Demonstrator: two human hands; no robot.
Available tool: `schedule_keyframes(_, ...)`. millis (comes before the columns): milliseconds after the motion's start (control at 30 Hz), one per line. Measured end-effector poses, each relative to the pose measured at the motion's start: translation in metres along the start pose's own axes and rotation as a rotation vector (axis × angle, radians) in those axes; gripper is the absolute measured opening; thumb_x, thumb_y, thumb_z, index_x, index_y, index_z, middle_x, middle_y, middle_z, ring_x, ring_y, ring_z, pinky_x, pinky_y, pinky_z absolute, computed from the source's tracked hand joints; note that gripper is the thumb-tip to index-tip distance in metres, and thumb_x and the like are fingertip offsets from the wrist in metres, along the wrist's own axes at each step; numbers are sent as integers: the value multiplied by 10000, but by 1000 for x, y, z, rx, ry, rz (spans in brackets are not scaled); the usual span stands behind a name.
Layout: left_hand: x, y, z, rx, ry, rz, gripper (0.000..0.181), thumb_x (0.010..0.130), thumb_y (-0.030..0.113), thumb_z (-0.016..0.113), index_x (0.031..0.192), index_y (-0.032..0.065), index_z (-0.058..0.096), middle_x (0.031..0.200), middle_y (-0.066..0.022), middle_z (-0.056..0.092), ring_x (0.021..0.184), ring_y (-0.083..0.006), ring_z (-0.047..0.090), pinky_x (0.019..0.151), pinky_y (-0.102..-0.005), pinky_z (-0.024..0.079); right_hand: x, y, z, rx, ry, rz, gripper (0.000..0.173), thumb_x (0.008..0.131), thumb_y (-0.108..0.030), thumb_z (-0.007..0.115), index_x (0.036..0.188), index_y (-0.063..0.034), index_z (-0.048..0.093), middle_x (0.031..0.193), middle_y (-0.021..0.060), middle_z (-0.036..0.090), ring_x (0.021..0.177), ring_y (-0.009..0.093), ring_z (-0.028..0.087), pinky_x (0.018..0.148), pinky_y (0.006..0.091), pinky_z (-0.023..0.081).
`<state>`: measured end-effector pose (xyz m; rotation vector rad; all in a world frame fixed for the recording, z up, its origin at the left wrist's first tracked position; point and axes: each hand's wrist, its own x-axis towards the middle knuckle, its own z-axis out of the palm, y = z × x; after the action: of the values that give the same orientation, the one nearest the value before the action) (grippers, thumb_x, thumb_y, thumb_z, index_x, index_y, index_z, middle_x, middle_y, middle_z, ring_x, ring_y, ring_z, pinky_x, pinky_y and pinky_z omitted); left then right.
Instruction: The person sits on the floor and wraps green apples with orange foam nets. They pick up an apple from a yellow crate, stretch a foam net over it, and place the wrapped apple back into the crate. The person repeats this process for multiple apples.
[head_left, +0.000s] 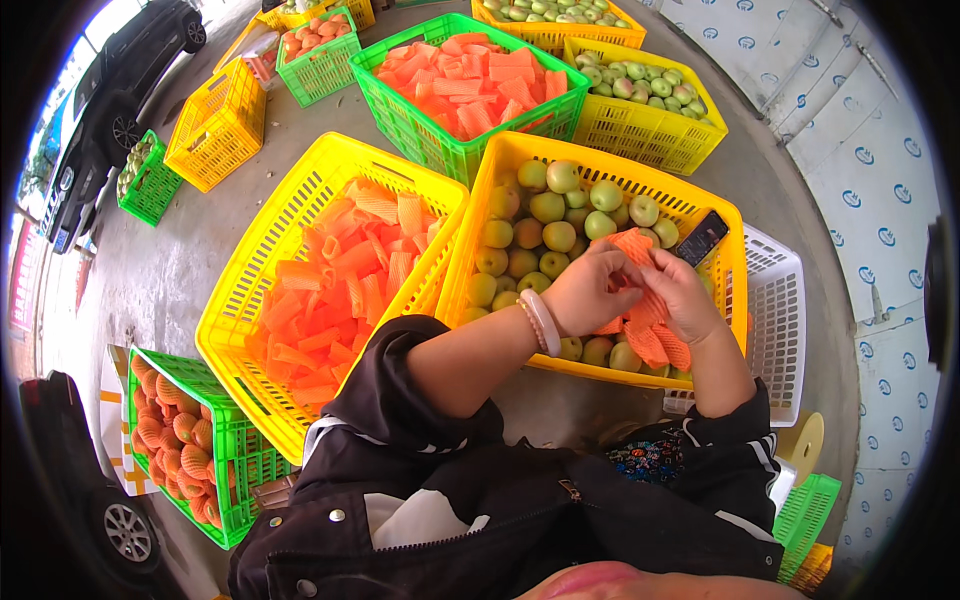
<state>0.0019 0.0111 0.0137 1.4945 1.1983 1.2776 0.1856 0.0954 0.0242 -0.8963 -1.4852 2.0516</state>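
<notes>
My left hand (592, 291), with a pale bangle and a beaded bracelet on its wrist, curls its fingers on orange foam fruit nets (646, 311). From the other side my right hand (684, 294) pinches the same nets between thumb and fingers. Both hands are over a yellow plastic crate (480, 176) of loose green apples (559, 236), some with a reddish blush. More net hangs below my hands onto the fruit; whether an apple is inside it I cannot tell. A mobile phone (702, 238) leans at the crate's right side.
Left of it, a tilted yellow crate (247, 300) holds loose foam nets; a green crate (427, 142) beyond holds more. A green crate (238, 442) at lower left contains net-wrapped fruit. A white basket (784, 330) stands right. Parked cars (124, 82) are at left.
</notes>
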Motion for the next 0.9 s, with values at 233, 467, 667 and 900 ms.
schedule_keyframes(233, 10, 1, -3, -619, 66, -348, 277, 899, 139, 684, 1095, -2, 549, 974, -39, 622, 866, -98, 605, 772, -243, 512, -10, 2, 30, -80, 45, -343, 480, 865, -24, 684, 1277, -45, 437, 1206, 74, 532, 1030, 103, 553, 857, 271, 496)
schedule_keyframes(467, 3, 0, 4, -504, -27, -235, 332, 920, 256, 675, 1114, 11, 561, 967, -24, 620, 832, -87, 594, 762, -226, 503, -17, -7, 27, -70, 128, -180, 249, 945, -112, 613, 1174, -63, 525, 988, -1, 624, 839, 40, 549, 704, 190, 447)
schedule_keyframes(667, 9, 4, -8, -519, 104, -464, 211, 885, 165, 662, 1013, 23, 574, 865, -25, 623, 711, -87, 593, 651, -231, 511, -23, -16, 30, -387, 73, -350, 178, 968, -79, 541, 1138, -89, 595, 965, 14, 634, 790, 76, 555, 677, 229, 454)
schedule_keyframes(900, 6, -1, -2, 388, 233, 222, 191, 730, 38, 651, 890, 38, 547, 816, -84, 578, 688, -250, 600, 589, -368, 494, -23, -2, 23, -562, -243, 8, 262, 930, -219, 578, 1110, -31, 606, 721, 87, 577, 681, 252, 576, 657, 358, 485)
